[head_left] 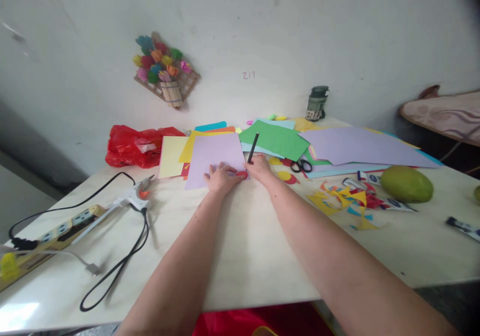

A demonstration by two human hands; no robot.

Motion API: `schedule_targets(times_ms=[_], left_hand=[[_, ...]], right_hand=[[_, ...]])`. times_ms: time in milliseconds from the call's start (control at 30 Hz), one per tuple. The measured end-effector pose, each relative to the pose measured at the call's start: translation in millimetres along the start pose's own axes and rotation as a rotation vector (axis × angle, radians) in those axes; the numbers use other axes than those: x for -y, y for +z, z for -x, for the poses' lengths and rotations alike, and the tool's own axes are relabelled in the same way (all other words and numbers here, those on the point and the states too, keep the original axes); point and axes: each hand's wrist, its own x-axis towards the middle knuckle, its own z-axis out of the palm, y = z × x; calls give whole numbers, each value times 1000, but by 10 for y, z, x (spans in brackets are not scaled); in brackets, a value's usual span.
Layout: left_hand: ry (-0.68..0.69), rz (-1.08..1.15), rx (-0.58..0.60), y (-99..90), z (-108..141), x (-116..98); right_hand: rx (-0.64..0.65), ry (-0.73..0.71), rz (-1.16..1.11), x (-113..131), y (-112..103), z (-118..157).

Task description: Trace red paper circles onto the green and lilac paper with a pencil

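A light purple sheet of paper (217, 151) lies on the table in front of me. My left hand (221, 177) rests flat on its lower part with fingers spread, the thumb reaching to a small red paper circle (242, 175) at the sheet's lower right corner. Between the fingers of my right hand (259, 167) is a black pencil (253, 147), held nearly upright beside that circle; its tip is hidden by the hand. Yellow and red paper circles (287, 177) lie just right of my right hand, near black-handled scissors (301, 166).
Coloured sheets, including green paper (275, 138) and purple paper (337, 145), spread along the back. Paper scraps (337, 198), glue tubes and a green fruit (407, 184) sit right. A glue gun (135, 196), its cord, a power strip (67, 226) and a red bag (131, 146) are left.
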Motion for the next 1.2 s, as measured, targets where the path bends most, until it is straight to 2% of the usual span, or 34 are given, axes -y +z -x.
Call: schedule_targets(times_ms=[633,1200], left_hand=[[4,-16,1,-2,-4,0],[9,-9,13,-1,-8,2]], right_hand=[[-7,12,-3,20,-16,26],[44,44,-30,48,-54,51]])
